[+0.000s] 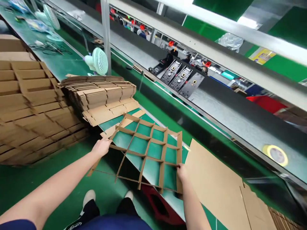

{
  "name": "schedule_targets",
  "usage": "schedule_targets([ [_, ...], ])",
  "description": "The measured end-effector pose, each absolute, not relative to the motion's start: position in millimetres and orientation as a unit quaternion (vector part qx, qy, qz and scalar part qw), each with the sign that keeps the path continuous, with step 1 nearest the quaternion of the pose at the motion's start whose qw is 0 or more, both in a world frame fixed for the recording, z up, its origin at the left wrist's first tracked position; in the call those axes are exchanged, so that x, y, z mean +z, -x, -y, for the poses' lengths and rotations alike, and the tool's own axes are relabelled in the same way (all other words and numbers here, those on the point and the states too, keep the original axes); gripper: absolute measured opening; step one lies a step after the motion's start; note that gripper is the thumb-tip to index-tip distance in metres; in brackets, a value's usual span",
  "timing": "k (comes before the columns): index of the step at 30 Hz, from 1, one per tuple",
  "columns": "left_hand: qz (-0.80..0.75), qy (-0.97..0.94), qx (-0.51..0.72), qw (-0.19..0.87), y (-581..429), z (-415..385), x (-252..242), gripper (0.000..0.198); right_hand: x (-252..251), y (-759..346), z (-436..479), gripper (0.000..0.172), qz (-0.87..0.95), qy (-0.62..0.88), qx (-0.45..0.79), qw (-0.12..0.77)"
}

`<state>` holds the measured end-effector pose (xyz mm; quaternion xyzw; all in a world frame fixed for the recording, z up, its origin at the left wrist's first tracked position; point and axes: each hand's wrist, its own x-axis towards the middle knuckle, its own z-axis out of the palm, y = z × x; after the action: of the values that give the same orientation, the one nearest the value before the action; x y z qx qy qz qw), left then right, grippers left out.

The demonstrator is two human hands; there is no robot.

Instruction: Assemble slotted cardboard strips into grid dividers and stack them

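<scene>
A cardboard divider grid (145, 156) is spread between my two hands, partly over the green table and partly past its near edge. At its left side my left hand (101, 147) is closed around a cardboard strip of the grid. My right hand (182, 172) pinches the right outer strip. The cells stand opened out, and green tabletop shows through several of them. Just beyond my left hand lie loose flat cardboard strips (112, 129). Behind them is a fanned stack of slotted cardboard strips (103, 94).
Assembled cardboard dividers (35, 111) are piled high at the left. Flat cardboard sheets (216, 179) lie to the right. A conveyor (216, 111) behind the table carries black panels (181, 76) and a tape roll (275, 155). A small fan (99, 61) stands beside a metal post (106, 35).
</scene>
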<state>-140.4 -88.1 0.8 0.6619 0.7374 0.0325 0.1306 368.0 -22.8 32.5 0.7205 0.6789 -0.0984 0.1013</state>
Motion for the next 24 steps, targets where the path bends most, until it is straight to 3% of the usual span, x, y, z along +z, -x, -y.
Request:
schedule_targets([
  [5, -0.738, -0.668, -0.006, 0.093, 138.8, 93.8, -13.8, 0.046, 6.8, -366.7, 29.2, 0.033, -0.655, -0.736, -0.102, 0.139],
  [9, -0.74, -0.664, -0.032, 0.101, 136.7, 90.4, -5.8, 0.049, 13.4, -373.8, 23.1, 0.053, -0.634, -0.746, -0.129, 0.159],
  [11, -0.742, -0.659, -0.041, 0.112, 136.3, 88.5, -3.7, 0.052, 26.6, -376.0, 6.5, 0.058, -0.626, -0.76, -0.124, 0.125],
  [15, -0.757, -0.641, -0.032, 0.126, 136.2, 87.2, -7.5, 0.055, 44.4, -370.0, -51.7, 0.061, -0.635, -0.771, -0.032, -0.043],
  [17, -0.762, -0.634, -0.031, 0.128, 136.3, 87.8, -11.5, 0.055, 37.8, -361.6, -81.2, 0.066, -0.643, -0.762, -0.017, -0.074],
  [21, -0.769, -0.627, -0.018, 0.126, 135.4, 88.0, -15.5, 0.053, 9.6, -349.5, -115.0, 0.07, -0.66, -0.738, -0.133, -0.033],
  [24, -0.78, -0.613, -0.025, 0.123, 134.5, 85.5, -14.8, 0.056, 2.8, -362.4, -120.0, 0.069, -0.655, -0.723, -0.212, -0.052],
])
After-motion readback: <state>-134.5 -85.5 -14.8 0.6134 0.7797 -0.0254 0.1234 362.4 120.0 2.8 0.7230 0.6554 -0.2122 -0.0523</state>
